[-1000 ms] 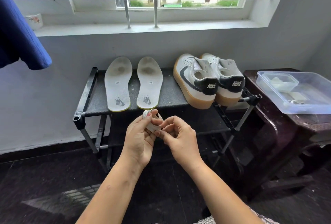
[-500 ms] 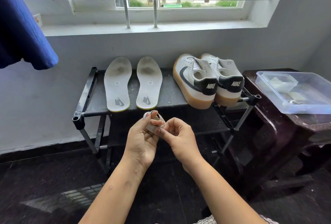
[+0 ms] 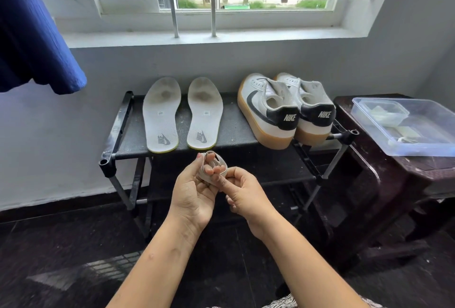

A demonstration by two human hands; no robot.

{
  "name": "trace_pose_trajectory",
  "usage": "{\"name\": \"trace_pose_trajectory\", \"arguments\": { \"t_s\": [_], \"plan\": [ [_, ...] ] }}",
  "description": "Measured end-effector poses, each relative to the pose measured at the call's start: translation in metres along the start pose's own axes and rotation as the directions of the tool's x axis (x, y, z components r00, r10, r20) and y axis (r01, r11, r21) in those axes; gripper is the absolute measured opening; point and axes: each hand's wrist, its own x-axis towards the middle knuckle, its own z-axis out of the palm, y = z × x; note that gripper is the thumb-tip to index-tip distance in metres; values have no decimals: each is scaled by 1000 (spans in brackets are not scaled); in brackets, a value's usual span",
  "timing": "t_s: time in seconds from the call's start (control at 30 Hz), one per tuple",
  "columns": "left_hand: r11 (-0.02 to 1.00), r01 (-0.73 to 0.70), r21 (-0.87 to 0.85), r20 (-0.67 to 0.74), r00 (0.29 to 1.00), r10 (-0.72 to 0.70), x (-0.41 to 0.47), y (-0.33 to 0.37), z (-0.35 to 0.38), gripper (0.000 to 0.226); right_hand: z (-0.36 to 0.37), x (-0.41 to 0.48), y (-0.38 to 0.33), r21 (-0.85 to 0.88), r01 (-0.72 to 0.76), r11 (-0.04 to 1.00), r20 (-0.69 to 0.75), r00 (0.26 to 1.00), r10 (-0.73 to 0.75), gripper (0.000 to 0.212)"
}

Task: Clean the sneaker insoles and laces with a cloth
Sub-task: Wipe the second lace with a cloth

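Lace [image 3: 213, 168] wound on left hand [image 3: 194, 194], NIKE-marked insoles [image 3: 182, 115], NIKE sneakers [image 3: 285, 108]

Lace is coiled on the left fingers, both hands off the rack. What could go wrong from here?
1. The lace is only looped around the left hand fingers, pinched by the right hand; it may unwind or drop onto the dark floor.
2. The sneakers overhang the rack front edge; a bump could tip them.
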Motion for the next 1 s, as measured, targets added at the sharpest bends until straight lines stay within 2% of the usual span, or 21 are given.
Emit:
{"name": "trace_pose_trajectory", "arguments": {
  "t_s": [0.17,0.3,0.5,0.67,0.77,1.0],
  "plan": [
    [999,10,43,12,1000,-10,3,-1,-4,27,0,1,0,50,-35,998,7,999,35,52],
    [997,21,78,39,999,-24,1,1,-3,30,1,-1,-1,60,-26,998,-21,999,27,41],
    [984,-6,177,13,1000,4,2,-1,-3,32,-1,0,-2,98,-6,995,-71,997,13,40],
    [919,-54,390,85,996,22,6,-10,-9,35,-5,1,-4,114,78,990,-123,990,-64,23],
    [894,-66,442,153,988,-3,7,-12,-10,25,-7,1,-4,98,103,990,-127,988,-90,24],
    [811,-115,574,181,983,11,6,-16,-10,33,-8,3,-3,127,134,983,-121,986,-118,29]
  ]
}}
